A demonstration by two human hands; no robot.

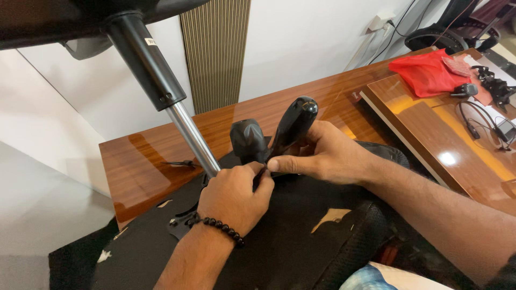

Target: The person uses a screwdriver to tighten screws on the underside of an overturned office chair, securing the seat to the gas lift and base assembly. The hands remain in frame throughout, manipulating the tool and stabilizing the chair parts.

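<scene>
Two bare hands meet on a glossy black plastic lever handle (294,124) above the upturned black chair seat underside (290,231). The handle's long axis runs steeply, its rounded paddle end pointing up and slightly right, its narrow lower end down-left into the hands. Right hand (322,153): grip closed around the handle's lower part, thumb laid along its foot. Left hand (235,196): grip narrow, fingers curled tight at the handle's base; what they pinch is hidden. A black bead bracelet (223,228) circles the left wrist. Just left of the handle stands a matt black rounded knob (247,139). A chrome and black gas-lift column (172,107) rises up-left from the seat plate, bearing a small white rectangular label (151,41) near its top. Beyond lies the polished brown wooden worktop (156,156); far right, a red cloth bag (427,72) rests on it.
</scene>
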